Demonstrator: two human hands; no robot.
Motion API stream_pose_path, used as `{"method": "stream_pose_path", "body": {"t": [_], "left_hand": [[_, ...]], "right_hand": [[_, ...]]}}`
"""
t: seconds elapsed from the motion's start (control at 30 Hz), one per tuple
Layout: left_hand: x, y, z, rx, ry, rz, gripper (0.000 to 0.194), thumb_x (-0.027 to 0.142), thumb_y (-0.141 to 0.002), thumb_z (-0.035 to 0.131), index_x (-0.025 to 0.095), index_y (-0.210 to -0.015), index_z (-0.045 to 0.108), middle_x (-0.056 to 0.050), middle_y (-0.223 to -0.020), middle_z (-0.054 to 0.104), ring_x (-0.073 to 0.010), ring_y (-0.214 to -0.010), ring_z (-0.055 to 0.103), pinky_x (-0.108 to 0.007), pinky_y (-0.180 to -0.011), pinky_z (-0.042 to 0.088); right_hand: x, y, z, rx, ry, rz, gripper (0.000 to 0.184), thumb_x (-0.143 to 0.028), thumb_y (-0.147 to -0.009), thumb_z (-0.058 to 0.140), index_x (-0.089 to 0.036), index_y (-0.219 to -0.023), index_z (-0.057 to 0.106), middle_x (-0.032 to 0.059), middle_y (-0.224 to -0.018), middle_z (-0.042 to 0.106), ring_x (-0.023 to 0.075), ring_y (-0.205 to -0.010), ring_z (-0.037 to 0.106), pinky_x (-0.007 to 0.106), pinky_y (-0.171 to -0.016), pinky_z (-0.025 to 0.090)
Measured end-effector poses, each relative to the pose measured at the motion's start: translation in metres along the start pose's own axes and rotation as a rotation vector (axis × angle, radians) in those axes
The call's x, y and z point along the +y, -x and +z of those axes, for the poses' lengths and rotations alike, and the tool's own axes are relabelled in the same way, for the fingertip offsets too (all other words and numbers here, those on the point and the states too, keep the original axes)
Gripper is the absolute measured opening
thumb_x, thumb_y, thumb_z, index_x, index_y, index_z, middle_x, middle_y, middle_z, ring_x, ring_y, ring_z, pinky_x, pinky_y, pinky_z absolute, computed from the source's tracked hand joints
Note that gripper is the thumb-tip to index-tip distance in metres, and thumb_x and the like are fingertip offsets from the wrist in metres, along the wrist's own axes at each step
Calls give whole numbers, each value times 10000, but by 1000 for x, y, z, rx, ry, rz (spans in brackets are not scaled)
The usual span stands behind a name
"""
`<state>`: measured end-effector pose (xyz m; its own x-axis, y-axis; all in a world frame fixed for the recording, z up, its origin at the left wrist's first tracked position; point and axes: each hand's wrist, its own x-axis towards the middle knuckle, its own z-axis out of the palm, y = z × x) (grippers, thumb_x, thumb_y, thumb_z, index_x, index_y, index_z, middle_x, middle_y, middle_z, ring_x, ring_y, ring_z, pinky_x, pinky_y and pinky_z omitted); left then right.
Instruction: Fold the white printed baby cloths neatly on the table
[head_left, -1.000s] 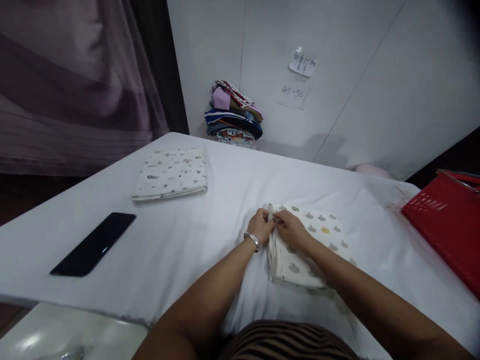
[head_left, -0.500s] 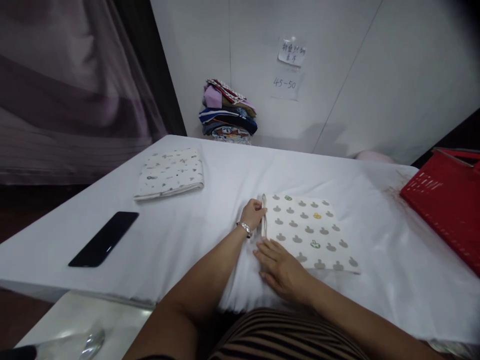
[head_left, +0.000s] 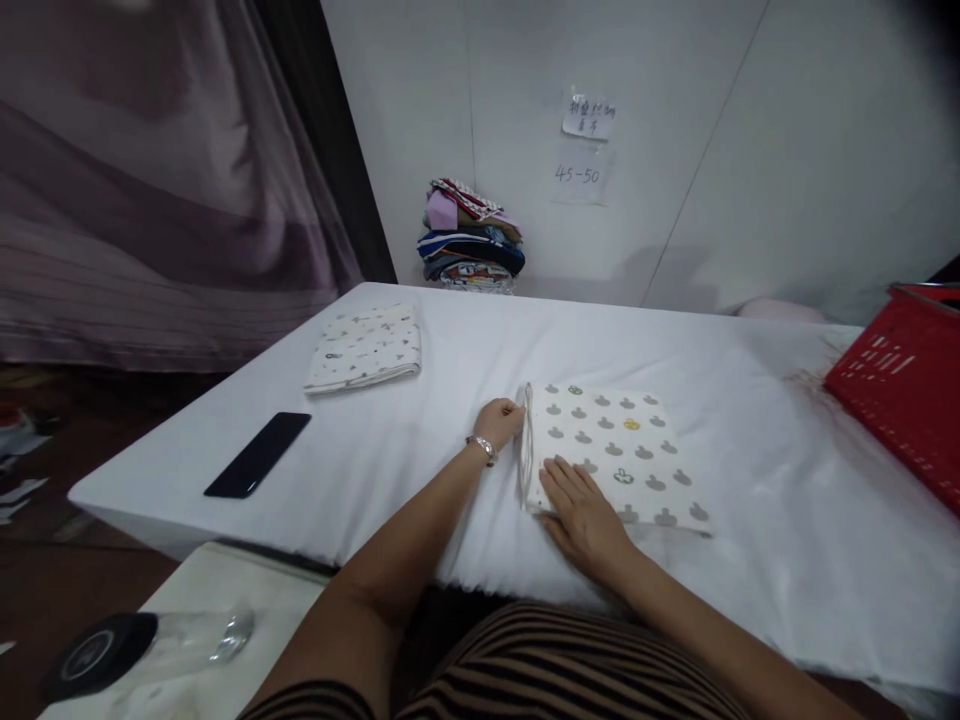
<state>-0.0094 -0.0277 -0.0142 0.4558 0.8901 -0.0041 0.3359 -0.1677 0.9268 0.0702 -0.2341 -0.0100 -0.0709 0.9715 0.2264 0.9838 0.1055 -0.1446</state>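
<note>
A folded white cloth [head_left: 660, 440] with grey apple-like prints and a few green and yellow ones lies on the table in front of me. At its left folded edge is my left hand [head_left: 498, 424], wearing a bracelet, with fingers curled in a pinch at the cloth's layers. My right hand [head_left: 589, 520] rests flat on the near left corner of the cloth, its fingers stretched out. Farther left lies a second folded white cloth [head_left: 366, 350] with small grey prints, apart from both hands.
A black phone [head_left: 259, 455] lies on the white-covered table [head_left: 780, 480] at the left. A red basket [head_left: 900, 390] stands at the right edge. Folded fabrics [head_left: 472, 240] are stacked beyond the far edge. A clear bottle [head_left: 180, 640] with a black cap lies on a white surface, lower left.
My right hand has moved from beside the cloth's left edge onto its near left corner. My left hand stays at the folded edge. The view has shifted slightly.
</note>
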Motion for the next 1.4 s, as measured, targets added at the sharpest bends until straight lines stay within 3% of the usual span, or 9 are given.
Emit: {"method": "stream_pose_path", "body": {"t": [0.1, 0.2, 0.27, 0.53, 0.7, 1.0, 1.23, 1.4], "left_hand": [[7, 18, -8, -28, -206, 57, 327, 443, -728, 560, 176, -540, 547, 32, -529, 519, -118, -570, 483, -233, -548, 369], [12, 35, -8, -113, -259, 2, 371, 520, -712, 570, 175, -575, 582, 26, -538, 550, -124, -553, 488, -242, -528, 343], [15, 41, -5, -106, -305, -34, 384, 555, -683, 598, 177, -612, 601, 7, -588, 599, -138, -577, 521, -248, -535, 345], [27, 41, 8, -80, -481, -79, 338, 518, -637, 666, 185, -663, 613, -44, -675, 656, -196, -669, 595, -268, -587, 371], [24, 38, 10, -88, -465, -79, 287, 451, -673, 641, 190, -584, 562, -16, -599, 594, -173, -607, 550, -262, -545, 339], [14, 41, 1, -63, -209, -123, 308, 410, -702, 623, 185, -523, 513, 42, -502, 484, -114, -524, 451, -234, -513, 311], [16, 40, 0, -65, -339, -123, 289, 379, -723, 608, 192, -525, 512, 20, -536, 531, -132, -558, 488, -241, -526, 310], [21, 46, -1, -117, -310, -121, 371, 493, -714, 587, 201, -518, 468, 26, -517, 477, -136, -537, 453, -256, -521, 299]], "right_hand": [[-1, 1, -1, 14, -13, -9, 551, -225, -834, 480, -107, -1365, 390, 145, -1426, 364, 284, -1342, 270, 473, -1076, 280], [-2, 0, -2, 1, -13, -22, 588, -257, -827, 497, -122, -1383, 366, 133, -1441, 340, 295, -1346, 257, 479, -1081, 262], [-2, 0, -2, -8, -9, -24, 600, -277, -825, 503, -119, -1386, 362, 129, -1448, 329, 302, -1346, 252, 479, -1083, 254], [-2, 1, -3, -21, -30, -42, 620, -298, -829, 488, -146, -1408, 324, 110, -1465, 300, 280, -1350, 250, 474, -1089, 232], [-2, 1, -6, -37, -54, -38, 599, -279, -827, 479, -147, -1396, 347, 109, -1458, 316, 272, -1346, 265, 472, -1089, 235], [7, 14, -22, -19, -114, -29, 527, -221, -836, 446, -187, -1360, 403, 95, -1410, 407, 231, -1318, 331, 477, -1083, 253], [20, 23, -17, -52, -15, 15, 539, -205, -819, 465, -143, -1352, 412, 105, -1437, 362, 271, -1339, 275, 501, -1083, 222], [15, 21, -13, -62, 11, 8, 533, -231, -830, 461, -176, -1358, 405, 97, -1440, 361, 292, -1337, 269, 536, -1067, 214]]}}
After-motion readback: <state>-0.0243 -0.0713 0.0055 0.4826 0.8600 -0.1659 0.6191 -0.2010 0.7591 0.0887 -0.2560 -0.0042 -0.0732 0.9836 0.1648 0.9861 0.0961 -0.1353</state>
